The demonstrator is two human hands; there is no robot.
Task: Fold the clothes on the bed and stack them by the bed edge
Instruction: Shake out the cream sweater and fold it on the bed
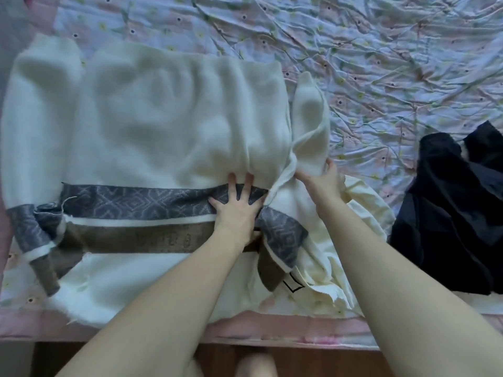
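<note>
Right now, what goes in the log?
step: folding sweater | left hand: presses band flat | right hand: grips sleeve | black clothes: waiting

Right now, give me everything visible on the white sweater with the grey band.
The white sweater looks fuzzy and knitted, spread flat and wrinkled across the near side of the bed. A grey diamond-patterned band and a brown band cross it and both sleeves. The left hand presses flat on the grey band; the right hand grips the right sleeve, which is bunched. Its right edge overlaps a cream garment.
</note>
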